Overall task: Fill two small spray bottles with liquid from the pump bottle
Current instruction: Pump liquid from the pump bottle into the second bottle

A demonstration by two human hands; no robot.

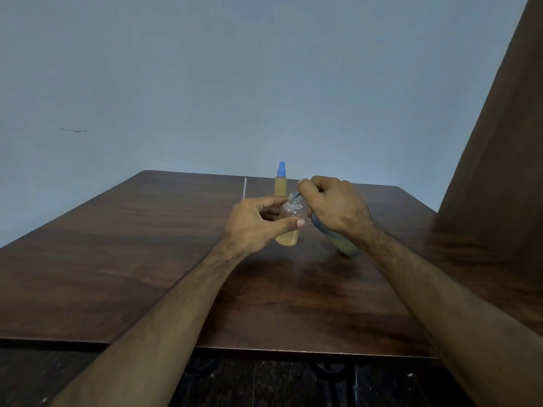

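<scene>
Filling the second bottle: left hand (pixel 258 221) grips the open clear small bottle (pixel 289 223), a quarter full; right hand (pixel 335 208) clasps the tilted blue-topped pump bottle (pixel 342 240), spout at its mouth; next, keep pumping steadily

One head-worn view looks forward and down, close over the table (pixel 117 274).

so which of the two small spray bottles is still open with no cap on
The near bottle, held by the left hand, with a bare clear neck and only partly filled. The far bottle behind it wears its blue spray cap.
</scene>
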